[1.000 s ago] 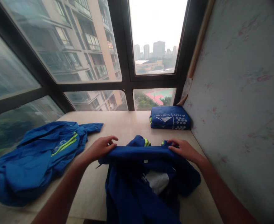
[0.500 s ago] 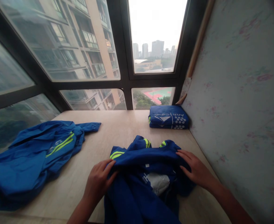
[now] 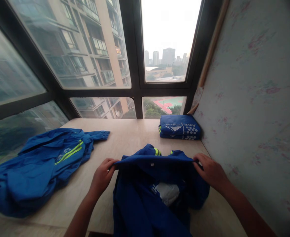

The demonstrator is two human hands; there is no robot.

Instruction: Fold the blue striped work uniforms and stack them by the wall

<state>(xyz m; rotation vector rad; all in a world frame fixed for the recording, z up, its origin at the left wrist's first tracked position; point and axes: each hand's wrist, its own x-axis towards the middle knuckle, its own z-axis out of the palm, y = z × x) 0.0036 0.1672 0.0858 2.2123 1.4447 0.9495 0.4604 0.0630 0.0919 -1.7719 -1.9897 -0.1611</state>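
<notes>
A dark blue jacket (image 3: pixel 145 197) lies on the pale ledge in front of me, with its inside showing. My left hand (image 3: pixel 104 172) pinches one end of its upper edge, and my right hand (image 3: pixel 210 169) grips the other end. Between them the edge is stretched nearly straight, with a small white tag below it. Yellow-green stripes show on cloth beyond the edge. A whitish patch (image 3: pixel 168 193) is visible inside the jacket. The jacket's lower part runs out of view at the bottom.
On the left of the stone-like ledge (image 3: pixel 95 191) a second blue jacket (image 3: pixel 36 174) is spread out. A folded blue bundle with white print (image 3: pixel 179 127) sits at the back right, by the papered wall (image 3: pixel 253 115). Dark-framed windows (image 3: pixel 135 65) stand behind the ledge.
Both hands have closed on the jacket's edge and drawn it taut and straighter. The stripes beyond it are now more covered. The camera view has shifted slightly.
</notes>
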